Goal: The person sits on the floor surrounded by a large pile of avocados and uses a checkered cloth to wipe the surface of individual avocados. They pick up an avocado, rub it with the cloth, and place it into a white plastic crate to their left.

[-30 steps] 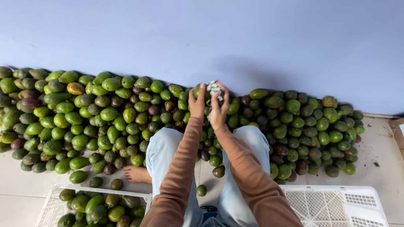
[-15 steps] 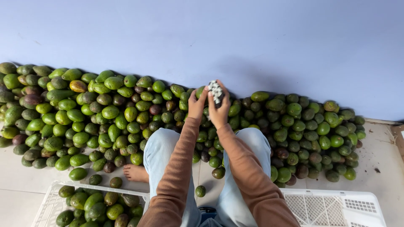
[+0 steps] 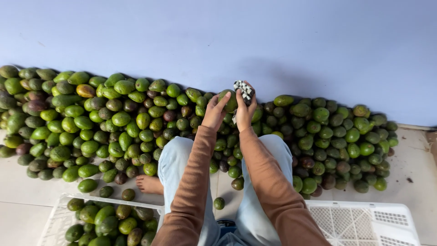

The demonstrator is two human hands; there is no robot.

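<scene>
1. Avocado sits in my left hand, fingers curled around it, raised above the big pile against the blue wall.
2. My right hand is clenched on a checked cloth and presses it to the fruit; the two hands are close together, almost touching.
3. I judge the step in hand to be wiping this one fruit.
4. A next move would call for turning the fruit so the cloth reaches its far side, with a firm left grip.
5. Crate at my left knee holds avocados; the crate at my right shows none.
</scene>
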